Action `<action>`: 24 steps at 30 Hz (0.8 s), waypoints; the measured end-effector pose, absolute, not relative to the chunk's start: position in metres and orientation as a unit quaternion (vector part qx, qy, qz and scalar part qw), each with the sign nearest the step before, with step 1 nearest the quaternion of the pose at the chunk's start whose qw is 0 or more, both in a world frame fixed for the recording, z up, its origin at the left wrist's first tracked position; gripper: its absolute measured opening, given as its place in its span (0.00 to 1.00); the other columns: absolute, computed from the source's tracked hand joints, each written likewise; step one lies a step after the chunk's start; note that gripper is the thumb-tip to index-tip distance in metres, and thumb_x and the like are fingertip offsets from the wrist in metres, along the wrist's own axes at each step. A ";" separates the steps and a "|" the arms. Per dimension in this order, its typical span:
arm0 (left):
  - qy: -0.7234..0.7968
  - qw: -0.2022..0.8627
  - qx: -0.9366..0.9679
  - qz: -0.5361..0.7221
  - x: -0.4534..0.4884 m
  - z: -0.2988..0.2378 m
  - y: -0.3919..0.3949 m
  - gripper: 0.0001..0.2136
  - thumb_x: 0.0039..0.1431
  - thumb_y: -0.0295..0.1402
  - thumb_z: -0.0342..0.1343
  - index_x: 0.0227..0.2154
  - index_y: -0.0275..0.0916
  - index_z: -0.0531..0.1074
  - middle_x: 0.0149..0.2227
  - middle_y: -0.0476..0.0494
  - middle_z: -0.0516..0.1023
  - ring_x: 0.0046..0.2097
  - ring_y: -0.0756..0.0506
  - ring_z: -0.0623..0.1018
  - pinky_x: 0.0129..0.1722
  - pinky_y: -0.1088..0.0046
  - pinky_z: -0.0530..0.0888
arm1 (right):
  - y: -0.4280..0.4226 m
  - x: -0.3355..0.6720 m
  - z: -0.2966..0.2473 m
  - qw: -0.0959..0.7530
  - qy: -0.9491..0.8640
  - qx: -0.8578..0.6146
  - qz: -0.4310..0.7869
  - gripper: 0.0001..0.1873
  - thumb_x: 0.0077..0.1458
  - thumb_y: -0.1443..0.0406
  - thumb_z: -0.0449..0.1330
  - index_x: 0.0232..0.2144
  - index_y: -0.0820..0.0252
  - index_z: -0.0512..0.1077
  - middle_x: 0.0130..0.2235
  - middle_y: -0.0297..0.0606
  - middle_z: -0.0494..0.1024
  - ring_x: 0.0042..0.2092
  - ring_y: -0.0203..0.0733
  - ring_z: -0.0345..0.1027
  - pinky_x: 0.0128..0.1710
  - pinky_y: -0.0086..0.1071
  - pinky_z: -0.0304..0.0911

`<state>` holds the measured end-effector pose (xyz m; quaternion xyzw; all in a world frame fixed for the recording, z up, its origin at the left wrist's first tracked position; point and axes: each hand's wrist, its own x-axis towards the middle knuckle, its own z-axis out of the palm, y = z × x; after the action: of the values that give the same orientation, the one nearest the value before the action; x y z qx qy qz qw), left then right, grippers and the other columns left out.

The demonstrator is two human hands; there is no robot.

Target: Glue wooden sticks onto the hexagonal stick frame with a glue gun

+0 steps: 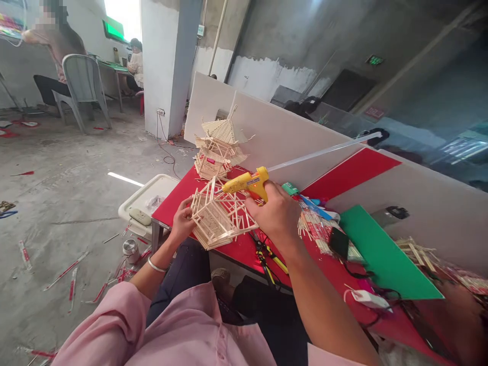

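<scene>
My left hand (184,219) grips the left edge of a small house-like frame built from wooden sticks (215,223), which is tilted above the table's front edge. In my right hand (276,208) is a yellow hot glue gun (247,182), its nozzle pointing left at the upper sticks of the frame. A long clear glue stick (324,150) runs out of the back of the gun. Just behind stands a tiered stick pagoda (221,145) with a pointed roof. Whether the nozzle touches the frame I cannot tell.
On the red table (186,189) lie yellow-black pliers (267,256), packs of sticks (318,229), a dark phone (338,243) and a leaning green board (381,254). White partition panels (259,122) border the back. A white stool (127,207) stands left; wrappers litter the floor. Other people sit farther off.
</scene>
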<state>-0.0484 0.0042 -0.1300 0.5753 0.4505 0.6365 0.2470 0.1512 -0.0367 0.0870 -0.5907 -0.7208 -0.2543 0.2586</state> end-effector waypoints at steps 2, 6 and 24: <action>0.448 0.223 0.569 0.652 -0.045 -0.125 -0.002 0.17 0.54 0.40 0.64 0.17 0.39 0.66 0.56 0.34 0.75 0.59 0.35 0.76 0.51 0.57 0.78 | -0.047 0.156 0.092 0.258 -0.726 -0.583 -0.259 0.16 0.52 0.57 0.58 0.39 0.60 0.75 0.35 0.43 0.81 0.33 0.46 0.71 0.28 0.34 0.49; 0.448 0.139 0.572 0.673 -0.042 -0.111 -0.015 0.18 0.57 0.40 0.63 0.18 0.39 0.64 0.55 0.34 0.76 0.60 0.36 0.74 0.52 0.58 0.78 | -0.064 0.165 0.095 0.264 -0.733 -0.568 -0.266 0.17 0.52 0.57 0.58 0.41 0.60 0.75 0.37 0.44 0.81 0.34 0.47 0.72 0.28 0.34 0.51; 0.424 0.118 0.538 0.719 -0.019 -0.075 -0.043 0.21 0.59 0.39 0.62 0.17 0.40 0.60 0.52 0.36 0.77 0.54 0.37 0.77 0.49 0.56 0.78 | -0.090 0.181 0.113 0.298 -0.742 -0.526 -0.288 0.13 0.52 0.59 0.57 0.37 0.60 0.74 0.31 0.41 0.79 0.30 0.44 0.70 0.26 0.33 0.49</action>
<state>-0.0186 -0.0425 -0.0747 0.5376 0.4243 0.7191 0.1177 0.1813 -0.0902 0.1131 -0.5264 -0.7424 -0.2883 0.2979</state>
